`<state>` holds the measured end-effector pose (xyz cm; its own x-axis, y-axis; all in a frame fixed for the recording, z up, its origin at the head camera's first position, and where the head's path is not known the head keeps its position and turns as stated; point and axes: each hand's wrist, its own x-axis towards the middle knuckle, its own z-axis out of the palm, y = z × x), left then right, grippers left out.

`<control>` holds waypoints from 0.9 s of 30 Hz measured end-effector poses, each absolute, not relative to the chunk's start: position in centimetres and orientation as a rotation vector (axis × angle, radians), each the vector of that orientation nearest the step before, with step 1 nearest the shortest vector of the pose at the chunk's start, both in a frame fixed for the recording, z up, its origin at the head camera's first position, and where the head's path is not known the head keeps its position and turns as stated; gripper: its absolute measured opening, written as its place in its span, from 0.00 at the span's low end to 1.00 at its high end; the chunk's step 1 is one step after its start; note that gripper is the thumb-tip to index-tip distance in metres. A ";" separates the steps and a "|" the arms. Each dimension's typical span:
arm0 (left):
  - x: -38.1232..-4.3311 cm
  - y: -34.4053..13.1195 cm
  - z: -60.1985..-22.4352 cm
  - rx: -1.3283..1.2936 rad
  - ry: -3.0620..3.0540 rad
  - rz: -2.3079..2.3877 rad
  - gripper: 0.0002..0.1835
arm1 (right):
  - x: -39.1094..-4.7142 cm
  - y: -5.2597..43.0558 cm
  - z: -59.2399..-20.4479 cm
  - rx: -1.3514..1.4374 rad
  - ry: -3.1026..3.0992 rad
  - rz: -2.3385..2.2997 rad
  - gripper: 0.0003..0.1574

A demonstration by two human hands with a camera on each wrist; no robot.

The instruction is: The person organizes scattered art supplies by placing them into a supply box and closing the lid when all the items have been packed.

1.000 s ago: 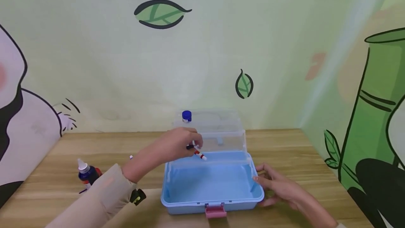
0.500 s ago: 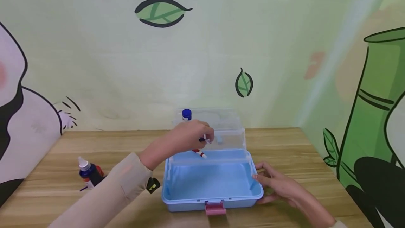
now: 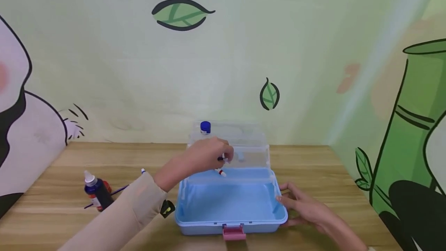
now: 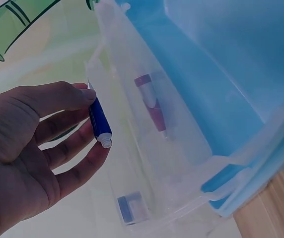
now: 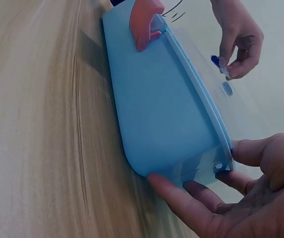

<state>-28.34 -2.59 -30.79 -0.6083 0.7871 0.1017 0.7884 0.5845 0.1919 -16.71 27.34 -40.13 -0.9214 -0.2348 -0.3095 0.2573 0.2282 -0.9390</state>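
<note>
My left hand (image 3: 209,153) pinches a small blue paint tube (image 4: 99,119) with a white cap between thumb and fingertips. It hovers over the clear trays of an open light-blue storage box (image 3: 202,229). In one tray lies a red-and-white paint tube (image 4: 153,106), partly covered by the hand in the head view. A blue-lidded jar (image 3: 205,128) sits in the tray farther back. At the box's right end, my right hand (image 3: 306,206) holds the wall, thumb on the rim and fingers spread over the outside.
A dark blue bottle (image 3: 99,195) with a white nozzle stands on the wooden table (image 3: 150,231) at left. A red item (image 3: 106,186) is behind it, and a thin purple stick (image 3: 120,189) lies beside it. A pink latch (image 3: 234,232) hangs from the box front.
My left hand has moved right over the trays with the blue paint tube, away from the red-and-white one, then dipped slightly. The right hand has kept its hold on the box.
</note>
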 end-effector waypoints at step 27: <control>-27.3 -11.7 -32.6 -1.035 -2.774 -0.559 0.15 | -16.6 27.0 -40.2 0.049 2.077 -1.771 0.30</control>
<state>-27.31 -11.72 -32.59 -0.7570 0.6059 0.2446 0.6534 0.6965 0.2965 -16.60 27.05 -40.16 -0.9160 -0.2333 -0.3264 0.2855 0.1926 -0.9388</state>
